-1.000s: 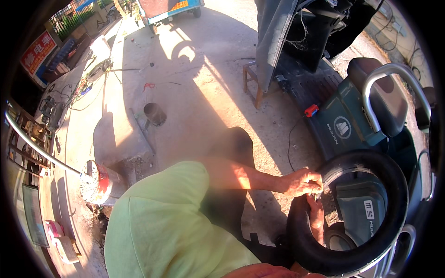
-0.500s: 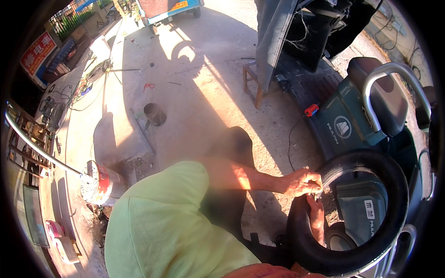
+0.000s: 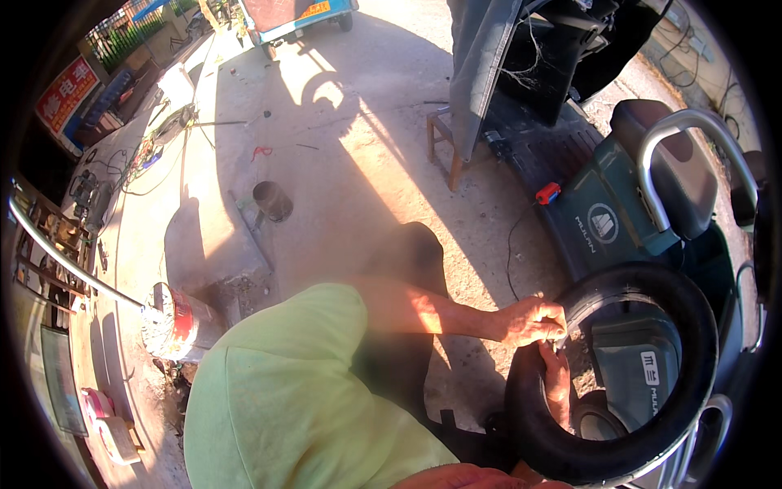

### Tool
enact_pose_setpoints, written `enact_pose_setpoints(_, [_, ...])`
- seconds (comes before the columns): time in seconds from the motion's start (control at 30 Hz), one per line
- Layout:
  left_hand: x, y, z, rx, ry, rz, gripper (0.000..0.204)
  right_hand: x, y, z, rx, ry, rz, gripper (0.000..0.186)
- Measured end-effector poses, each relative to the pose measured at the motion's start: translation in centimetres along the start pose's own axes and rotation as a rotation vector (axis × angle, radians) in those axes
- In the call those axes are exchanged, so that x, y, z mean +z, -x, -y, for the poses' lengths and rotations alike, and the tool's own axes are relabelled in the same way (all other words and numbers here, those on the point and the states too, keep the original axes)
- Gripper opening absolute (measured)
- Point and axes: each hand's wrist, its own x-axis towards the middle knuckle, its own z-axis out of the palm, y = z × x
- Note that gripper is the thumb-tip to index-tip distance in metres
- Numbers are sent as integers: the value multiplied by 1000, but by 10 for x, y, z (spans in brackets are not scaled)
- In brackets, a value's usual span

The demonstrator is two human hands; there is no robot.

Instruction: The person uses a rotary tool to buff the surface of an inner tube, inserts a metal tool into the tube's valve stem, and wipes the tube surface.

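A black tyre (image 3: 692,342) stands at the lower right, in front of a green electric vehicle (image 3: 619,208). At its near-left edge my left hand (image 3: 529,320) is closed in a pinch, and whatever lies between the fingertips is too small to make out. Just below, my right hand (image 3: 557,383) comes up through the tyre's opening and closes on its inner edge. The fingertips of both hands meet there. My left arm in a light green sleeve (image 3: 326,318) reaches across from the left, while most of my right forearm is hidden behind the tyre.
A red object (image 3: 547,194) with a dark cable sits on the vehicle's footboard. Ahead are a small wooden stool (image 3: 442,151) and a dark can (image 3: 272,201). A dirty bucket (image 3: 183,322) stands at the left. A blue cart (image 3: 297,24) is at the far end.
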Motion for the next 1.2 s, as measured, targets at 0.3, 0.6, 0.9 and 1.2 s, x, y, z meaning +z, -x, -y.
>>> enact_pose_setpoints(0.3, [1,0,1,36,-3,-10,15,-11,0,-5,-119,233,29,41])
enact_pose_setpoints(0.6, [-3,2,-11,-152,66,43,14,-15,6,-4,-184,481,-19,42])
enact_pose_setpoints(0.9, [-2,0,-5,-81,101,27,14,-13,0,-4,-100,503,-122,48])
enact_pose_setpoints(1.2, [-6,1,-6,-121,12,57,15,-20,-7,-9,-65,368,-82,49])
